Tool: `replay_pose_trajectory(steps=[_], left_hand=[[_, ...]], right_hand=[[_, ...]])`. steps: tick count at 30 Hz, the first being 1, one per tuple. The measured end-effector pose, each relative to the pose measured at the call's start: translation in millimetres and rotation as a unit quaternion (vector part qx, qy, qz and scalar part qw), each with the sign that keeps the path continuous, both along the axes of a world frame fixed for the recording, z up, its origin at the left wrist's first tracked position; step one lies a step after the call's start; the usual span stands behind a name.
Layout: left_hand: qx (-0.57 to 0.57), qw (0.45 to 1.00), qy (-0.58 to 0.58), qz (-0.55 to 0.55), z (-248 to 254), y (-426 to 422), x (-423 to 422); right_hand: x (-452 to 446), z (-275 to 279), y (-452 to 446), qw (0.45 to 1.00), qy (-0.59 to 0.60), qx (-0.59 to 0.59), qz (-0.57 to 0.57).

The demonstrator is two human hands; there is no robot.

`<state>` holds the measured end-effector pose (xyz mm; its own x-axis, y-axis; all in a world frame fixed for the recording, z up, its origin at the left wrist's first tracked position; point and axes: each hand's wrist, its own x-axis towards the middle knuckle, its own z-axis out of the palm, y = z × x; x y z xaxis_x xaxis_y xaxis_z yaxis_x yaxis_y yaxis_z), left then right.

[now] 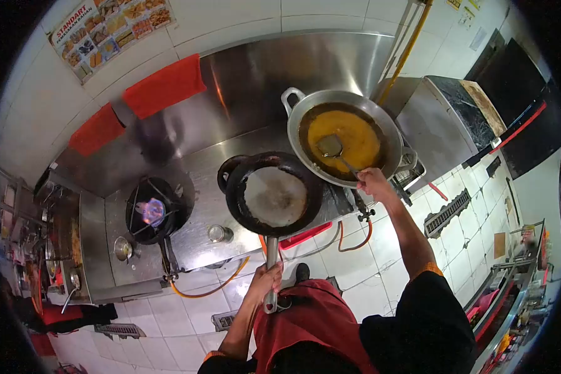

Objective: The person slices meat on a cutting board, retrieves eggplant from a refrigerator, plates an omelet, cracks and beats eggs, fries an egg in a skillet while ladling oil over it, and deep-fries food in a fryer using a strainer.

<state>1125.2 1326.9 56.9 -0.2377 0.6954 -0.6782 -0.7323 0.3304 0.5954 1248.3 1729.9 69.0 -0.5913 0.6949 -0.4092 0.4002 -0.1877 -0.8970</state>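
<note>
My left hand (265,282) is closed round the metal handle of a dark frying pan (313,197). A pale, cloudy layer with a brownish middle covers the bottom of this pan. In my right hand (374,183) is the handle of a metal spatula (330,146). Its flat blade rests in the yellow-brown liquid inside a large two-handled wok (388,129), just right of the pan. What the liquid is I cannot tell.
A lit gas burner (151,212) burns at the left of the steel counter (196,181). A small metal cup (216,234) and a small bowl (123,248) stand near its front edge. Red cloths (165,86) hang behind. An orange hose (224,283) loops below the front.
</note>
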Motion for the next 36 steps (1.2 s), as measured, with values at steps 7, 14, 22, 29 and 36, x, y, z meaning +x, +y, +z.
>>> replay_pose_trajectory(steps=[7,14,22,29,36], left_hand=[[-0.025,0.999,-0.014,0.020,-10.4,15.1,0.5],[-0.003,1.000,0.005,0.010,-12.6,23.1,-5.8],[0.012,1.000,0.002,0.028,-20.6,17.1,-1.9],[0.000,0.999,0.020,0.034,-21.1,16.8,2.6],[-0.002,0.999,0.015,0.040,-23.8,18.5,3.9]], right_hand=[[11.8,49.3,-32.4,0.998,0.028,-0.043,0.037],[0.1,90.7,-88.0,0.984,-0.064,0.123,0.116],[8.2,0.6,-41.5,0.851,-0.170,0.489,0.091],[12.7,-30.9,-3.4,0.979,-0.040,0.200,0.007],[18.0,62.8,-55.4,0.997,0.023,-0.005,0.072]])
